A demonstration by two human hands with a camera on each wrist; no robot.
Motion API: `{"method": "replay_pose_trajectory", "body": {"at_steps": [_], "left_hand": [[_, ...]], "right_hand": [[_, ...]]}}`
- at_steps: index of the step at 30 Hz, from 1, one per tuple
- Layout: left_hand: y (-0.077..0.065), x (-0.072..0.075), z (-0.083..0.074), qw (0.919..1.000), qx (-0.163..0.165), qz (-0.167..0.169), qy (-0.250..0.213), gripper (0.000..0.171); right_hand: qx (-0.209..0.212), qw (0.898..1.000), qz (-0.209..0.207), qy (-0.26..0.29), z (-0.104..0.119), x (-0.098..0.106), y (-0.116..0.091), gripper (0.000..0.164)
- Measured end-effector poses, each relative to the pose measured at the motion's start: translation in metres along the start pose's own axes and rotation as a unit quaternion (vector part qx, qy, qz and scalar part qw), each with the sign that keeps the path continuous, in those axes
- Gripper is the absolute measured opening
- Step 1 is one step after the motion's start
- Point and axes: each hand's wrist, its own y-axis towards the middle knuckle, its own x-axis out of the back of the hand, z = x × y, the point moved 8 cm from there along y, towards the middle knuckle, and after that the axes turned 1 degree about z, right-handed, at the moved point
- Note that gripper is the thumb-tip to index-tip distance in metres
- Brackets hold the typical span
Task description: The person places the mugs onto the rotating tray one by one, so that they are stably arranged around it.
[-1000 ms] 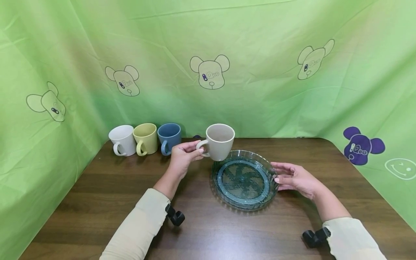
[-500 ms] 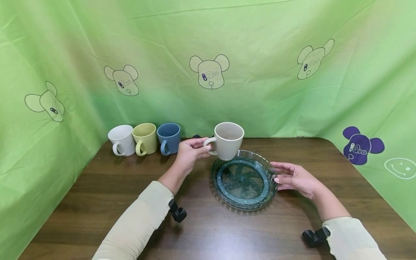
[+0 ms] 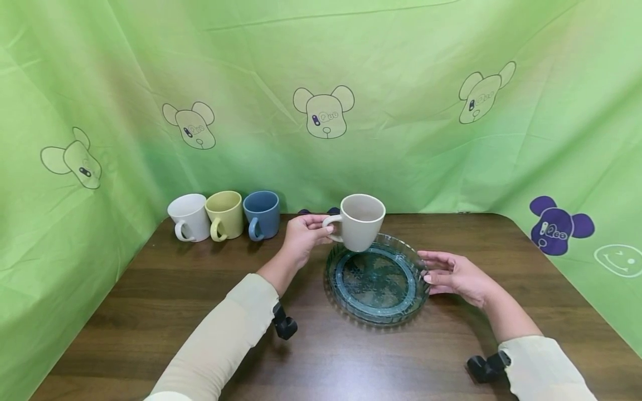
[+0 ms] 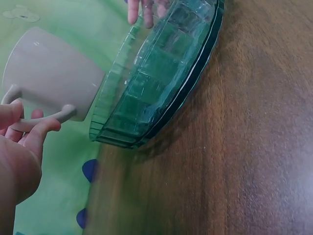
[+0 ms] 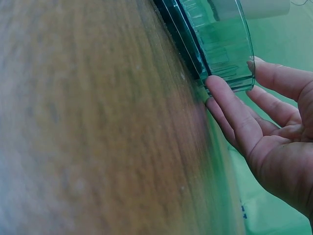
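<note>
My left hand (image 3: 304,239) pinches the handle of a pale beige mug (image 3: 362,224), which is upright over the far rim of a round teal glass dish (image 3: 346,303). In the left wrist view the fingers and thumb are around the handle, and the beige mug (image 4: 54,68) is close to the dish's clear ribbed wall (image 4: 115,93). My right hand (image 3: 458,277) holds the right side of the dish. In the right wrist view the thumb is at the dish's upper rim (image 5: 254,81), with fingertips against the lower edge.
A white mug (image 3: 189,211), a yellow mug (image 3: 225,210) and a blue mug (image 3: 262,210) stand in a row at the back left of the brown wooden table (image 3: 346,367). Their handles face forward. A green printed cloth (image 3: 401,156) hangs behind and beside the table.
My left hand has carried the beige mug to the right, from beside the dish's far left rim to over its far rim. The right hand and the dish stay in place.
</note>
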Motion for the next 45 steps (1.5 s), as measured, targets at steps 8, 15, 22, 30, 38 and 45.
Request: {"method": "replay_pose_trajectory", "body": {"at_steps": [8, 15, 22, 30, 38, 45], "left_hand": [[0.006, -0.010, 0.004, 0.9995, 0.020, 0.016, 0.018, 0.024], [0.008, -0.015, 0.007, 0.9989, 0.012, 0.019, 0.042, 0.024], [0.012, -0.017, 0.014, 0.9985, 0.018, 0.036, 0.038, 0.027], [0.017, -0.017, 0.023, 0.9985, 0.024, 0.036, 0.033, 0.027], [0.019, -0.015, 0.028, 0.9990, 0.018, 0.025, 0.033, 0.027], [0.024, -0.008, 0.019, 0.9901, -0.010, 0.011, 0.139, 0.023]], "right_hand": [[-0.001, 1.000, 0.000, 0.002, -0.001, 0.000, 0.000, 0.070], [0.002, 1.000, 0.000, 0.000, 0.000, 0.000, 0.000, 0.070], [0.003, 1.000, 0.000, -0.002, 0.001, -0.001, 0.000, 0.070], [0.003, 1.000, 0.000, -0.001, 0.002, -0.001, -0.001, 0.070], [0.009, 1.000, 0.001, 0.001, 0.003, -0.002, -0.001, 0.067], [0.009, 1.000, -0.004, 0.000, 0.003, -0.002, -0.001, 0.067]]}}
